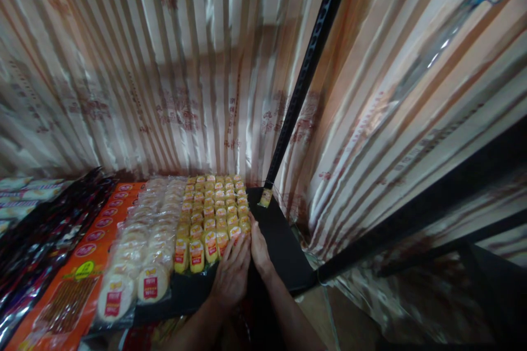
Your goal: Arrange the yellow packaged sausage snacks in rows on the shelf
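Rows of small yellow wrapped cakes [209, 214] with red labels stand packed together on a black shelf [284, 241]. My left hand [234, 269] rests flat against the front right of these rows, its fingers stretched out and covering a few of the packs. Along the right side of the block lies my right hand [259, 244], fingers straight, its inner side against the end row. Neither hand grips anything. One separate yellow pack [265, 197] sits at the shelf's back right corner, near the post and apart from both hands.
Left of the cakes are round white wrapped biscuits [152, 279], orange stick-snack packs [69, 290], dark shiny packets [45, 230] and white packets [31, 192]. A black metal post [298, 98] rises at the back corner. Printed sheeting [197, 82] hangs behind, and a dark bar [411, 203] crosses at right.
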### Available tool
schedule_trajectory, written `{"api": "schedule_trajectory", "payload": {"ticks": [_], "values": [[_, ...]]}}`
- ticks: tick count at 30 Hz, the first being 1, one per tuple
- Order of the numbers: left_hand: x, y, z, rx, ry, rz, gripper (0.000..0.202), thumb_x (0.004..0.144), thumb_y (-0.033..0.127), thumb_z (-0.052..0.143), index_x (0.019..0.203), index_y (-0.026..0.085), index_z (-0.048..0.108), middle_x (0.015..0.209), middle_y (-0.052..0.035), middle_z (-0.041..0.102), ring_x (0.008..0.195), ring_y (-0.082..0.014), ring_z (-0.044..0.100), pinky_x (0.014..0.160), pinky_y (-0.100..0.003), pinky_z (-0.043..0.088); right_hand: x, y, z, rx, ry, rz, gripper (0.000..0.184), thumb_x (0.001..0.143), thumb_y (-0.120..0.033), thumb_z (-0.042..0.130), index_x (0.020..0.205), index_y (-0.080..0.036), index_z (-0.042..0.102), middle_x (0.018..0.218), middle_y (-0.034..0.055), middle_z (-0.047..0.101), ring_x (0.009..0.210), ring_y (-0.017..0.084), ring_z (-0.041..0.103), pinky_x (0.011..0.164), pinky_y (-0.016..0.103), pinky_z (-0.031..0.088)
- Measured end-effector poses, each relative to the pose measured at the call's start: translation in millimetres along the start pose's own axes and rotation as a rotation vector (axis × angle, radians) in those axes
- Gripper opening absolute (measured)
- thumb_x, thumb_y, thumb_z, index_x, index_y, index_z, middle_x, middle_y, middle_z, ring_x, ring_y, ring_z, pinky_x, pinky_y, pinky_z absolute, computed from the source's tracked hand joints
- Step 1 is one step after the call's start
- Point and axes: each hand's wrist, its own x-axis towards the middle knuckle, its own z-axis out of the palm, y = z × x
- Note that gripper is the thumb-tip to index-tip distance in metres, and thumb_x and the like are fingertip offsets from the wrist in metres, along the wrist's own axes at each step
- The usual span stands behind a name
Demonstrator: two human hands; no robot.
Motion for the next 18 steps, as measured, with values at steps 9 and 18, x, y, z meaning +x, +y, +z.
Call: {"api": "schedule_trajectory", "payload": {"ticks": [9,18], "values": [[-5,0,6.6,0.065,0.008,0.030,0.043,0.089,0.014,0.035,0.129,0.019,0.049,0.139,0.0005,0.048,0.136,-0.0172,0.031,0.115,-0.037,0.020,39,-8,-1,0.072,-0.009,-0.006,0.067,0.080,-0.070,0.035,0.128,-0.027,0.052,0.139,0.0022,0.047,0.134,0.021,0.034,0.113,0.044,0.019],[-5,1,4.7,0.023,-0.004,0.008,0.042,0.091,0.022,0.033,0.130,0.017,0.048,0.141,-0.0015,0.046,0.137,-0.0189,0.028,0.114,-0.037,0.020,39,-15,7,0.173,-0.083,-0.007,0.065,0.080,-0.069,0.035,0.126,-0.028,0.054,0.138,0.0016,0.048,0.131,0.021,0.039,0.112,0.042,0.025]]}}
